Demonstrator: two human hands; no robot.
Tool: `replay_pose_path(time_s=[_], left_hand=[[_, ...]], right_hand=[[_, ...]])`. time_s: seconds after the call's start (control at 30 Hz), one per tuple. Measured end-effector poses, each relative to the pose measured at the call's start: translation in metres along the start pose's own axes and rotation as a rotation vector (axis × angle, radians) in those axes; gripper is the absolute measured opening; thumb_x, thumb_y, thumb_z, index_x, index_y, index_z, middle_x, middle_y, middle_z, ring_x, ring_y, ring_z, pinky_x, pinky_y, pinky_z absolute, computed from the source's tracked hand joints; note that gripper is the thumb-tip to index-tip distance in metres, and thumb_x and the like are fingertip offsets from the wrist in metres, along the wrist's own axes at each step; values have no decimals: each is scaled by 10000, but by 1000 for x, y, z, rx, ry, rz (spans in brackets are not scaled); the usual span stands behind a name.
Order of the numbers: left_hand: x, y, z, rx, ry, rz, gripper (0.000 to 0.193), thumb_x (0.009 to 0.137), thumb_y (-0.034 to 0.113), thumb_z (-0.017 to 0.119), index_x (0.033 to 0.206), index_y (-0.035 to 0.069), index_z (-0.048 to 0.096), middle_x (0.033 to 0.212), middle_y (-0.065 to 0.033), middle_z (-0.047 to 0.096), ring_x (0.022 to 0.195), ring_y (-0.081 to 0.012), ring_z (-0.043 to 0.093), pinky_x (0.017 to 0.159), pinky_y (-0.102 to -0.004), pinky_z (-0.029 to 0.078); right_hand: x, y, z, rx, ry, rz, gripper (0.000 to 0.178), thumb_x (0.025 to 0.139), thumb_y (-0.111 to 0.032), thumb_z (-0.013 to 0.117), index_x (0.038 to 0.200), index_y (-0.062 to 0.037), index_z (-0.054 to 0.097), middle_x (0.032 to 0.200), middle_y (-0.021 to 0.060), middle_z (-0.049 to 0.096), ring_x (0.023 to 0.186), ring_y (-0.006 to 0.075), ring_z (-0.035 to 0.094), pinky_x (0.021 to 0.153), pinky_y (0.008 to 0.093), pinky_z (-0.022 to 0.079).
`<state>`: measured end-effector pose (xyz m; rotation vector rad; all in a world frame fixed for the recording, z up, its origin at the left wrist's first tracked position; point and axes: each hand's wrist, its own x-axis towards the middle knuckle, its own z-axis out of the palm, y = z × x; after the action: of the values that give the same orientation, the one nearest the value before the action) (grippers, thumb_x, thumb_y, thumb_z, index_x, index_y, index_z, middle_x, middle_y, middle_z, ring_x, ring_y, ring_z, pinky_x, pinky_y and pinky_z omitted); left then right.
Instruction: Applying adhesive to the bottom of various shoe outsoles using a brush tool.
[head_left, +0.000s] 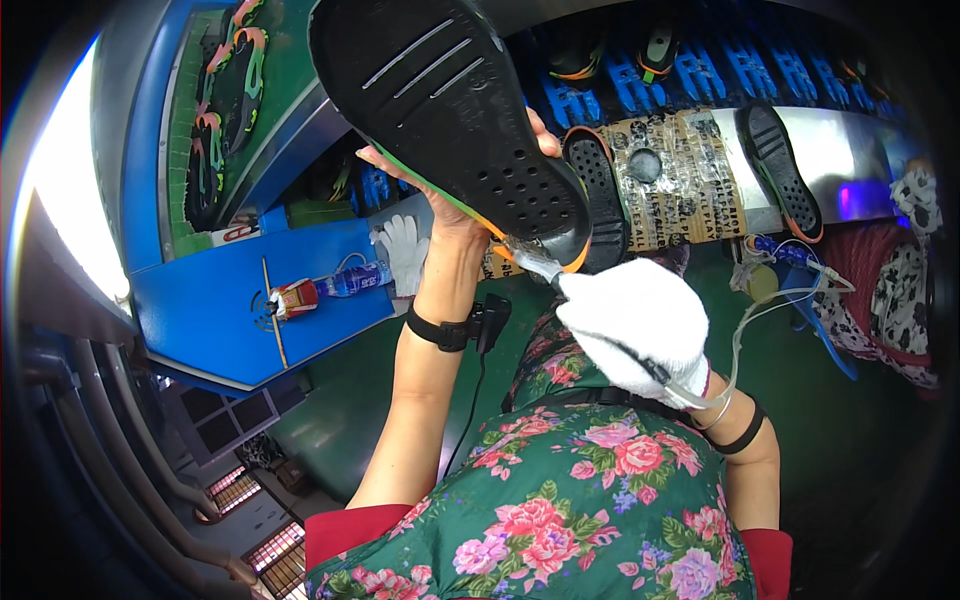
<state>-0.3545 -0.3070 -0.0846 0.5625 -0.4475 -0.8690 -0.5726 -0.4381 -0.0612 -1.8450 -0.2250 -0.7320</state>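
My bare left hand (447, 208) holds up a large black shoe sole (440, 110) from beneath, its thumb and fingers showing at both edges. The sole has small holes, light grooves and a green and orange rim. A white knitted glove covers my right hand (640, 325). Its closed fingers grip a brush (535, 262) with a pale head, which meets the sole's near end at the orange rim. Along the gloved hand runs a clear tube (738, 352). Just behind the brush, another black sole (597, 185) lies partly hidden on the bench.
A further sole (780, 170) lies on the metal bench (845, 150) beside a taped cardboard sheet (680, 180). Several soles (240, 90) fill a green-lined tray at left. On the blue panel (215, 320) are a bottle (355, 280) and a spare white glove (404, 250).
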Motion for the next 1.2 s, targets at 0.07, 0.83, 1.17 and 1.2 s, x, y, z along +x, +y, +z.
replay_pose_path(time_s=[0.07,0.83,1.17,1.2], left_hand=[[-1,-1,-1,-20,4,-14,1324,538,1079,482,1191,-66,610,1014,-184,644,993,-314,665,848,-462,599],[9,-15,18,48,-44,2,1297,556,1093,453,1131,-56,629,978,-198,678,899,-291,709,862,-434,553],[13,-10,12,104,-101,-19,1190,657,1029,488,1139,-52,621,994,-197,660,905,-302,711,856,-442,566],[15,-10,8,94,-126,-35,1198,640,1039,479,1147,-36,621,993,-191,657,919,-303,709,856,-450,568]], right_hand=[[0,-5,5,-14,7,-26,345,748,-1,829,1078,-93,791,1038,96,783,860,252,734,741,344,574],[-6,-1,-12,10,54,201,235,759,-13,829,984,-71,793,974,90,787,821,240,737,723,342,582],[-5,-2,-9,-6,60,133,249,741,21,836,967,-73,793,929,101,776,801,254,733,712,347,577],[-4,-2,-8,7,46,113,253,740,15,839,973,-74,796,930,101,778,797,251,733,712,346,578]])
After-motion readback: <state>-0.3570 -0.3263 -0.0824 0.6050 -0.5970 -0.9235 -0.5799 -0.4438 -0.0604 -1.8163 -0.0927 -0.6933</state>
